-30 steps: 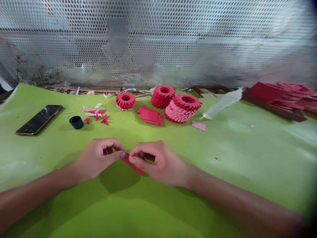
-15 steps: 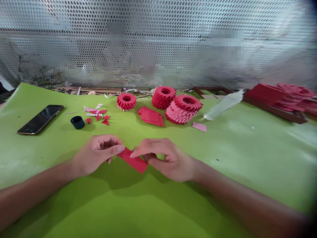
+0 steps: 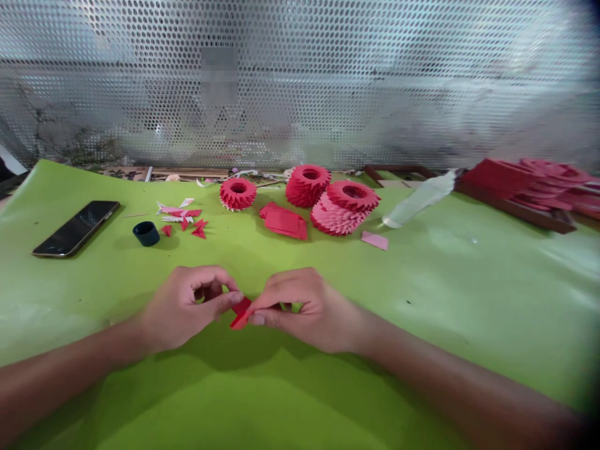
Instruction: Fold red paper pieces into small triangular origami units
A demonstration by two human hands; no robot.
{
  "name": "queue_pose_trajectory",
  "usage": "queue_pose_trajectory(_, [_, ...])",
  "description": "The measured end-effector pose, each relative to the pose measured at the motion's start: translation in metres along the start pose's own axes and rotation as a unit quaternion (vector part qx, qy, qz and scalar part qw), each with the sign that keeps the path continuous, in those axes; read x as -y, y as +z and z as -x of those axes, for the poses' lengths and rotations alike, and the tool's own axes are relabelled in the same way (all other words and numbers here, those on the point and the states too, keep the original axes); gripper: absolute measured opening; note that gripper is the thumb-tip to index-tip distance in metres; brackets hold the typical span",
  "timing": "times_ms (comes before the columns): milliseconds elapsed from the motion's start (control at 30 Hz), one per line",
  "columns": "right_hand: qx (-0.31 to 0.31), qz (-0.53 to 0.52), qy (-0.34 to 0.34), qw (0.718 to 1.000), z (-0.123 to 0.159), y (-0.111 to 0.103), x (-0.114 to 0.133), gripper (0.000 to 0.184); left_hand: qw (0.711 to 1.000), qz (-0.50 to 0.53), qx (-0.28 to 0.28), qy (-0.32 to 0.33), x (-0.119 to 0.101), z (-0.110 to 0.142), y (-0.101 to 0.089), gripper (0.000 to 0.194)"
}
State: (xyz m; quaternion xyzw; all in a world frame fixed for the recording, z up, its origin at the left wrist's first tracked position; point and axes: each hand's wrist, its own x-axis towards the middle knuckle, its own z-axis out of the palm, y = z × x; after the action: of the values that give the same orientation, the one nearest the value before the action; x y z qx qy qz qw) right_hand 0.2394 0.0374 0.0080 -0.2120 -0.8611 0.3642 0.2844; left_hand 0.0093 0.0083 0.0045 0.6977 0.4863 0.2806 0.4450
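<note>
A small red paper strip [image 3: 242, 306], bent over at its right part, is held up between my two hands above the green table. My left hand [image 3: 192, 306] pinches its upper left end between thumb and forefinger. On the other side, my right hand [image 3: 300, 309] pinches the folded part with thumb and fingertips, which cover some of it. Beyond the hands lies a stack of red paper pieces [image 3: 284, 222]. Behind it stand a red ring of folded paper [image 3: 238, 194], a taller red one [image 3: 308, 185] and a pink and red one [image 3: 344, 208].
Small folded paper pieces [image 3: 182, 215] lie left of centre, near a dark round cap [image 3: 146, 233] and a phone [image 3: 76, 229]. Rightward are a pink paper slip [image 3: 374, 240], a clear tapered bottle [image 3: 419, 199] and a tray [image 3: 520, 201] heaped with red paper. A perforated metal screen [image 3: 300, 81] rises behind.
The red strip lay long and flat between my hands half a second ago; now its right part is folded over. My right hand has shifted left, closer to my left hand.
</note>
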Motion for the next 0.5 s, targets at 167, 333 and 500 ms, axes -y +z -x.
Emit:
queue_pose_trajectory(167, [-0.014, 0.03, 0.075, 0.997, 0.0, 0.002, 0.005, 0.011, 0.998, -0.058, -0.009, 0.015, -0.001, 0.004, 0.003, 0.027])
queue_pose_trajectory(333, [0.021, 0.038, 0.127, 0.991, 0.0, 0.0, 0.01, 0.014, 0.996, -0.086, -0.015, 0.036, -0.002, 0.004, 0.002, 0.029])
queue_pose_trajectory(500, [0.016, 0.077, 0.117, 0.99, -0.001, 0.001, 0.013, 0.015, 0.994, -0.104, -0.012, 0.04, -0.005, 0.004, 0.002, 0.03])
